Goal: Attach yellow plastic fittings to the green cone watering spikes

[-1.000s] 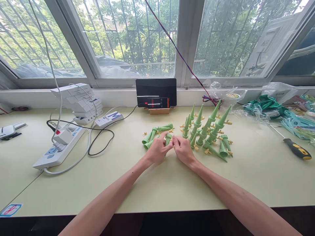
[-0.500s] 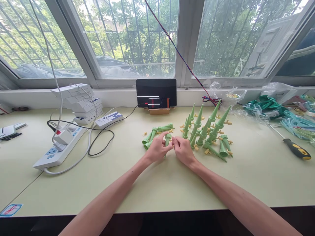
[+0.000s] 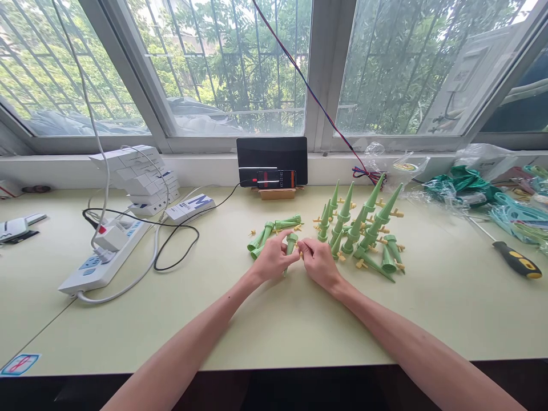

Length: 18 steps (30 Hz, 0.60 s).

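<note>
Between the thumb and fingers of my left hand [image 3: 274, 257] is a green plant watering spike [image 3: 291, 244], its capped end up and its tip pointing down. My right hand [image 3: 319, 260] meets it from the right with fingers pinched at the spike's side. A bit of yellow shows there, seemingly a small yellow valve [image 3: 296, 246], mostly hidden by the fingertips. Beyond my left hand lie several loose green spikes [image 3: 266, 233] and small yellow valves. To the right of my right hand stand several green spikes [image 3: 343, 212] with yellow valves on them, points up; a few others lie down.
A phone [image 3: 276, 179] leans against a dark tablet [image 3: 272, 151] at the back. On the left are a power strip [image 3: 105, 265], looping cables and stacked white boxes [image 3: 148, 180]. A screwdriver [image 3: 516, 260] and plastic bags [image 3: 464, 185] lie at right.
My hands stay together and have shifted very slightly left. The held spike tilts a little more, its tip to the left. The other things have not moved.
</note>
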Available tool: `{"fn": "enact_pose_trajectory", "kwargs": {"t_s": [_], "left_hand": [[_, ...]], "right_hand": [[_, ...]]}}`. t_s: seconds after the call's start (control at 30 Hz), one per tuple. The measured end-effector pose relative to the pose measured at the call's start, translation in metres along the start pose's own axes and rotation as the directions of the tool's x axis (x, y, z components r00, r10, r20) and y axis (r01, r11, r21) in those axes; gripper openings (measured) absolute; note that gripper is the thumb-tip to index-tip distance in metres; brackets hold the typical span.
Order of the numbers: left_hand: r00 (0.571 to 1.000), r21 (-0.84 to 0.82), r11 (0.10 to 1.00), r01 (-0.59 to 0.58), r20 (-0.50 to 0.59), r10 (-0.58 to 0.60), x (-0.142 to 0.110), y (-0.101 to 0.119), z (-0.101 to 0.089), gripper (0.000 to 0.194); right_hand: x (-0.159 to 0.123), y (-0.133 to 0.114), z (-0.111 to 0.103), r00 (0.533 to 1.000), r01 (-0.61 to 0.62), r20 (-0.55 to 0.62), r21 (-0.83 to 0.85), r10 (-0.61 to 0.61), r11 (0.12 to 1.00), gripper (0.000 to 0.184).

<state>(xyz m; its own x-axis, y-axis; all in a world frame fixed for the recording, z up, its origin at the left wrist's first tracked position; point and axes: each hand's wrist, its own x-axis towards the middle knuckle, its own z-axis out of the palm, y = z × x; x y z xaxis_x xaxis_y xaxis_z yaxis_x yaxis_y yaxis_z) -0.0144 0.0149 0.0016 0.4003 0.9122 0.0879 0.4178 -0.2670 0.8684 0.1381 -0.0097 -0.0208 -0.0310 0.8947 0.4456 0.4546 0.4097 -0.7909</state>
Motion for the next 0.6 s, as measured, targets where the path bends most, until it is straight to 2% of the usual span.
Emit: {"fn": "enact_pose_trajectory", "kwargs": {"t_s": [0.37, 0.6], "left_hand": [[1.0, 0.02, 1.0, 0.01, 0.028, -0.011, -0.0001, 0.0007, -0.0031, 0.063], [0.999, 0.032, 0.999, 0.016, 0.049, -0.018, 0.0009, -0.0016, -0.0011, 0.061]], "right_hand": [[-0.0016, 0.0014, -0.001, 0.999, 0.024, 0.022, -0.011, -0.024, 1.0, 0.035], [-0.0002, 0.0039, 0.001, 0.999, 0.036, -0.007, -0.033, -0.037, 0.999, 0.036]]}}
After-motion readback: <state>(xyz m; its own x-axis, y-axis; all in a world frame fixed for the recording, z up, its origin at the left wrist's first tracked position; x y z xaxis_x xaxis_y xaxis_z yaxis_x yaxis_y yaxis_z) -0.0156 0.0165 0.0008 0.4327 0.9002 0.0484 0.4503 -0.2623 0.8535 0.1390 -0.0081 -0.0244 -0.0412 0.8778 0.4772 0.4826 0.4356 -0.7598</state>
